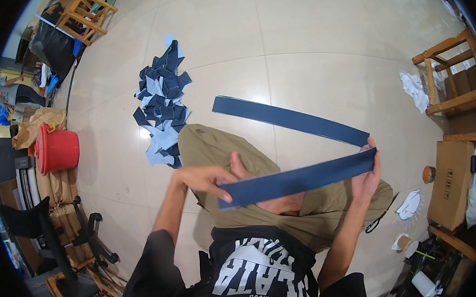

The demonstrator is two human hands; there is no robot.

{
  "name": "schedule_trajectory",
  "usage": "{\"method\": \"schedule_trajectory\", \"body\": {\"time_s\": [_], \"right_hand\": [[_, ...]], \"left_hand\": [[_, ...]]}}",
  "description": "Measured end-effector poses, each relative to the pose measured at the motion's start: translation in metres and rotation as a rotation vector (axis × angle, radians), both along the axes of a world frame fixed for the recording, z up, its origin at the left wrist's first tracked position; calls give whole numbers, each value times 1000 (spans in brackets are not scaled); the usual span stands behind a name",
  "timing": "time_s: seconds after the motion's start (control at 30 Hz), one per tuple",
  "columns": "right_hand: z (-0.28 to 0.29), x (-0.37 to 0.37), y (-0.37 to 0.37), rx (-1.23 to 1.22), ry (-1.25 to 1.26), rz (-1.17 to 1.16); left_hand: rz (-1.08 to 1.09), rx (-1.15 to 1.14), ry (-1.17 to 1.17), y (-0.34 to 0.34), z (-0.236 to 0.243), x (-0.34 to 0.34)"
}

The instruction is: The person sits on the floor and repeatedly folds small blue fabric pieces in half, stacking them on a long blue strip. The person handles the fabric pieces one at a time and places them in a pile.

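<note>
A long dark blue fabric strip (301,178) stretches across my lap, slanting up to the right. My left hand (210,180) pinches its lower left end, thumb on top. At the upper right end my right hand (366,175) grips the strip, with fingertips showing over the edge. Beyond it, a second dark blue strip (289,118), seemingly a stack of layers, lies on the floor. Its right end comes close to my right fingertips; whether they touch, I cannot tell. To the left of my knee sits a heap of dark and light blue fabric scraps (163,103).
I sit cross-legged on a tiled floor (218,27). A red lidded bucket (58,149) and a black office chair (80,231) stand at left. Along the right are a wooden stool (459,102), a cardboard box (449,183) and a tape roll (428,174). A wooden stool (85,11) stands at far left.
</note>
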State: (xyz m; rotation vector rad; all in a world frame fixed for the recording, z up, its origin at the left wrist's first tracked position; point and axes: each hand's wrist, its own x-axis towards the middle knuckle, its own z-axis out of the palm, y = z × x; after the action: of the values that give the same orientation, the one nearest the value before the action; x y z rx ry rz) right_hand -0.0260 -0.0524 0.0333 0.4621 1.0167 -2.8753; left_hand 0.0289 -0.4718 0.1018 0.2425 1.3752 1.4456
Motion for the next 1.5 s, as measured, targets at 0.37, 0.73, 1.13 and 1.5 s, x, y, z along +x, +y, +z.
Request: {"method": "schedule_trajectory", "body": {"time_s": [0.37, 0.73, 1.13, 1.5], "right_hand": [[-86, -72, 76, 868, -169, 9], [-124, -81, 68, 1139, -221, -13], [-162, -80, 89, 1133, -199, -78], [-143, -75, 85, 1543, -379, -135]], "left_hand": [[550, -392, 414, -95, -136, -122], [828, -710, 601, -92, -210, -131], [863, -1113, 611, -117, -252, -136], [928, -1036, 609, -110, -231, -129]]}}
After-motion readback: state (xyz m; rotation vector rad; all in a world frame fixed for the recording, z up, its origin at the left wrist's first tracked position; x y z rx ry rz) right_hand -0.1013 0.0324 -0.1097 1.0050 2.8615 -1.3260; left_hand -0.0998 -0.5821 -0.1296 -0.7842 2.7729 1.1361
